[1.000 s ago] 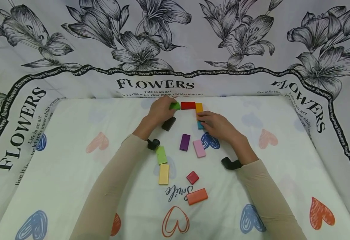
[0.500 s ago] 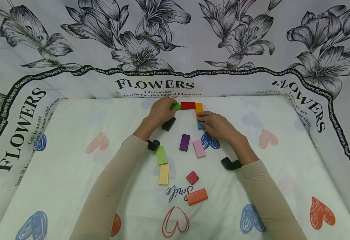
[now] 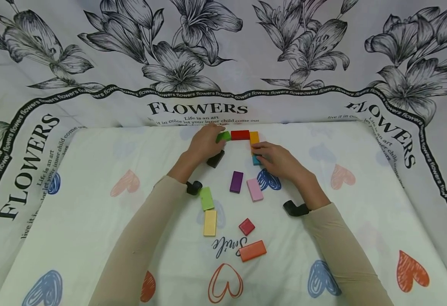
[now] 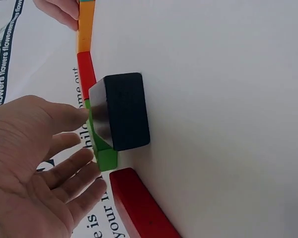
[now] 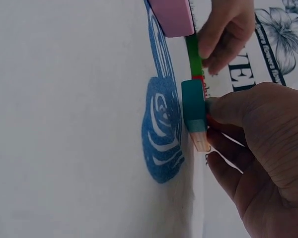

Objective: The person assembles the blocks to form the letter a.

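My left hand (image 3: 206,142) is at a green block (image 3: 224,136), its thumb and fingers spread apart along the block's outer side in the left wrist view. That block continues into a red block (image 3: 240,135), an orange block (image 3: 254,137) and a teal-blue block (image 3: 255,161), making a bent row. My right hand (image 3: 278,159) has its thumb against the teal-blue block's outer side, the other fingertips along the orange block. A black block (image 4: 126,111) stands just inside the left fingers. Near them is a dark red block (image 4: 141,206), hidden in the head view.
Purple (image 3: 236,182) and pink (image 3: 254,189) blocks stand between my forearms. Nearer me are lime green (image 3: 206,198), pale yellow (image 3: 209,223), small red (image 3: 246,226) and orange-red (image 3: 252,250) blocks. A printed cloth (image 3: 74,238) with hearts and flowers covers the table.
My left hand shifts very slightly toward me, its fingers loosening at the green block. The right hand and the blocks stay as they were.
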### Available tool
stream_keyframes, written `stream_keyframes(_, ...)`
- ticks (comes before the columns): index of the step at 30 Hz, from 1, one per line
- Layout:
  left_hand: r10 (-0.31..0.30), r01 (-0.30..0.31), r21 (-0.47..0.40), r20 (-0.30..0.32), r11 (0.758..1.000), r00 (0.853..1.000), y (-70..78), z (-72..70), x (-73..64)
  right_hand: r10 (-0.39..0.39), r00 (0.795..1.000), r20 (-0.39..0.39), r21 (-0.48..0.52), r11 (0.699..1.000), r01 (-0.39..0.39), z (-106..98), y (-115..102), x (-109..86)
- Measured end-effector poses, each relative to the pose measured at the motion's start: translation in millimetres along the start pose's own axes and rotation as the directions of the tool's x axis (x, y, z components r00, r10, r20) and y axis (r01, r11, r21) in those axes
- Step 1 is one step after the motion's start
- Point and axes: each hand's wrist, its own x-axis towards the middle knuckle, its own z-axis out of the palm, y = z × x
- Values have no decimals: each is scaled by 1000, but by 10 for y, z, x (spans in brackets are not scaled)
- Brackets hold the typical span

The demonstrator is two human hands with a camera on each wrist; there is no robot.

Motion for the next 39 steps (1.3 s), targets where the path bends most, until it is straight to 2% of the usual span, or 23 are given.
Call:
stream_keyframes(4, 33, -32, 28, -39, 999, 999, -14, -29, -81, -8, 1000, -5, 8, 1000, 8, 9, -5, 2)
stream_keyframes(8, 54, -53, 19, -60, 998, 997, -14, -63, -184, -8, 1000, 1, 39, 999, 8, 18, -2, 3)
stream_keyframes(15, 43, -45, -28, -90, 999, 995, -43, -101, -380, -10, 1000, -4, 91, 996, 11, 12, 53, 56)
stream_keyframes(21, 42, -47, -45, -114, 998, 993, -33, -133, -494, 26, 1000, 1, 87, 996, -26, -52, 81, 80)
stream_keyframes(27, -14, 11, -42, -67, 999, 998, 51, -126, -633, 31, 999, 20, 90, 995, -33, -34, 73, 39)
stream_keyframes(33, -32, 30, -41, -38, 999, 999, 156, -133, -770, 62, 998, 11, 82, 995, -63, 21, 29, 11)
stream_keyframes(39, -54, 53, -52, -24, 997, 998, 184, -65, -792, 50, 999, 11, 104, 993, -51, 8, 46, 4)
